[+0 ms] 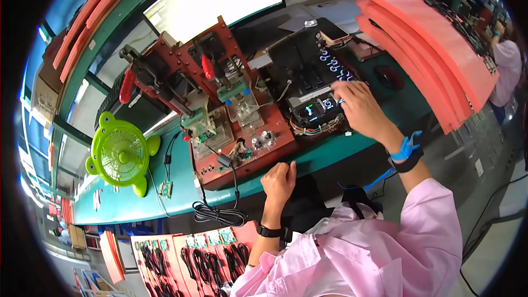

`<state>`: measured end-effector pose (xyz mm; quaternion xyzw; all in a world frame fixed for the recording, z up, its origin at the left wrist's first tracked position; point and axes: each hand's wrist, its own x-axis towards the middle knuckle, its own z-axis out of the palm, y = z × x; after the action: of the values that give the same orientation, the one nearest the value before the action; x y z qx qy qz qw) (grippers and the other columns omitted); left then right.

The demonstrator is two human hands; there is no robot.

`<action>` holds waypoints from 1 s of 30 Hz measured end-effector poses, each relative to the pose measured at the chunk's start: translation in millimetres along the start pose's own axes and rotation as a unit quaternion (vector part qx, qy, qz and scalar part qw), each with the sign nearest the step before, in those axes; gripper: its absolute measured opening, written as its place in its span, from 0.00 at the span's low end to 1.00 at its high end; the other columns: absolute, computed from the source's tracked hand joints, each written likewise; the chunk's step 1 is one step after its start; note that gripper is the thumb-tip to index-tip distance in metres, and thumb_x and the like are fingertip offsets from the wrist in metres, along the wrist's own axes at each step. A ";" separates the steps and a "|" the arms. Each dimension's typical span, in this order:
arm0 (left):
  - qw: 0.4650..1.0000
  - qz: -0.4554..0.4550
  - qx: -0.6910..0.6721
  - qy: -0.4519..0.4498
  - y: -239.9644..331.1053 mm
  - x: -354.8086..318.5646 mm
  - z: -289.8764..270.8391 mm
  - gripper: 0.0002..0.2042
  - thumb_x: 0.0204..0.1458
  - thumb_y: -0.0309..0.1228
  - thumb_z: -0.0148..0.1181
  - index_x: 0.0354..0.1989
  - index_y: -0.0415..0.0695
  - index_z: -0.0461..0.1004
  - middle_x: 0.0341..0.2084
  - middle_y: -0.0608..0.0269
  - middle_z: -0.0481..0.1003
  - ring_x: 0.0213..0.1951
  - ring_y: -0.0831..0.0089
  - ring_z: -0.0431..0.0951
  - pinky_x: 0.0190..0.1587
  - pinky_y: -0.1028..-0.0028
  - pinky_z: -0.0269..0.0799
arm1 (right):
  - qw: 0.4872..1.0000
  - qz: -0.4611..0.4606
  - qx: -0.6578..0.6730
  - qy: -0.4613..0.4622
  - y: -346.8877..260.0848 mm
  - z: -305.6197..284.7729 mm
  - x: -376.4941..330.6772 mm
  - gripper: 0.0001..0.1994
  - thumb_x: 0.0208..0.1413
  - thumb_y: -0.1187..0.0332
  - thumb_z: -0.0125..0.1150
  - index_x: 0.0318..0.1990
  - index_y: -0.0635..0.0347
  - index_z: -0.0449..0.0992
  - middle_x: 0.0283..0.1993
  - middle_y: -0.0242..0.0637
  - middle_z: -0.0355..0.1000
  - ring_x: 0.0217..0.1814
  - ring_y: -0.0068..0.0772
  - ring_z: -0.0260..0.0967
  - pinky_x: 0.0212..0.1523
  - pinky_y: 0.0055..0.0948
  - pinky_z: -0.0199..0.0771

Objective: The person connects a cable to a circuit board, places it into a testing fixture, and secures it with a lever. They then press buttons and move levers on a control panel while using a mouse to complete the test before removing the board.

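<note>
My right hand (360, 107) is over a black box (313, 124) with small lit displays and coloured wires along its front. Its fingers are bent downward and partly apart, with the fingertips at the box's upper edge; whether they touch it I cannot tell. No object shows in that hand. My left hand (279, 181) is curled into a loose fist, thumb up, just off the front edge of the green bench (181, 203). Nothing shows in it. Beside it stands a red test fixture (269, 157) with two red-handled toggle clamps (207, 67) above clear blocks and green circuit boards.
A lime green fan (122, 157) stands at left, near a small circuit board (165, 189). A coiled black cable (220, 214) hangs over the bench edge. Below lie cables on pink foam (179, 253). Stacked pink foam sheets (429, 49) rise at right, beyond a mouse (388, 77). A monitor (214, 0) stands behind.
</note>
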<state>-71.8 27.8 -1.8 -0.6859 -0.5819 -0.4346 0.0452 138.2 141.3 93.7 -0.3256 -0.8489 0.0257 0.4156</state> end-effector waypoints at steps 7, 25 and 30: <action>0.999 0.002 -0.012 0.040 -2.1 -5.8 -5.4 0.17 0.42 0.27 0.60 0.11 0.41 0.57 0.09 0.56 0.60 0.12 0.58 0.62 0.15 0.66 0.55 | 0.989 0.043 -0.050 -0.132 11.6 1.0 9.4 0.05 0.46 0.71 0.53 0.30 0.61 0.74 0.49 0.39 0.66 0.62 0.43 0.50 0.57 0.56 0.42; 0.997 0.048 0.004 0.063 -6.3 -7.3 0.7 0.16 0.39 0.25 0.61 0.11 0.43 0.58 0.09 0.60 0.60 0.12 0.62 0.63 0.14 0.68 0.56 | 0.964 0.029 -0.085 -0.252 35.1 -7.1 35.6 0.08 0.39 0.68 0.61 0.18 0.62 0.72 0.44 0.36 0.70 0.62 0.40 0.51 0.60 0.61 0.30; 0.996 0.057 0.008 0.067 -5.3 -7.3 0.8 0.16 0.39 0.24 0.61 0.11 0.42 0.57 0.09 0.60 0.59 0.12 0.62 0.63 0.14 0.68 0.56 | 0.966 0.012 -0.126 -0.224 35.7 -6.3 50.7 0.07 0.39 0.69 0.59 0.18 0.62 0.72 0.46 0.35 0.69 0.64 0.38 0.48 0.59 0.64 0.26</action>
<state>-75.4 24.4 -9.5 -0.6868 -0.5414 -0.4714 0.1139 139.3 197.0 121.5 -0.3713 -0.9128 -0.0038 0.1703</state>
